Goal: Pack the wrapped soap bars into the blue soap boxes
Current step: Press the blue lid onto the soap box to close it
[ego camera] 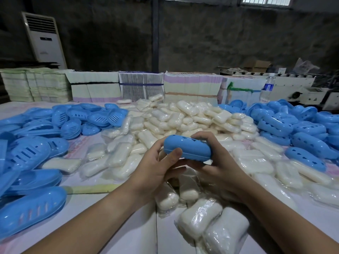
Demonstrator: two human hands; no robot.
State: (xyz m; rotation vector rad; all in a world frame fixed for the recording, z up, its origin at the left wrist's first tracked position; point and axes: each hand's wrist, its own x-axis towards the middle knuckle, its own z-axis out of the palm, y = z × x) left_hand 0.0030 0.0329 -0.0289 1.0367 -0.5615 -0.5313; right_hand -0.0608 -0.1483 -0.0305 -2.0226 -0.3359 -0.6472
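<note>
A closed blue soap box (189,147) is held above the table between both hands. My left hand (156,167) grips its left end, thumb on the front edge. My right hand (218,167) curls round its right end, fingers over the top. Whether a soap bar is inside cannot be seen. A large heap of white wrapped soap bars (183,118) covers the middle of the table, with more wrapped bars (211,222) lying below my hands.
Blue slotted box halves (33,153) are piled at the left, and closed blue boxes with holes (293,125) at the right. Bundles of flat cartons (139,87) line the table's far edge, beside a water bottle (267,88). A standing air conditioner (44,39) is at back left.
</note>
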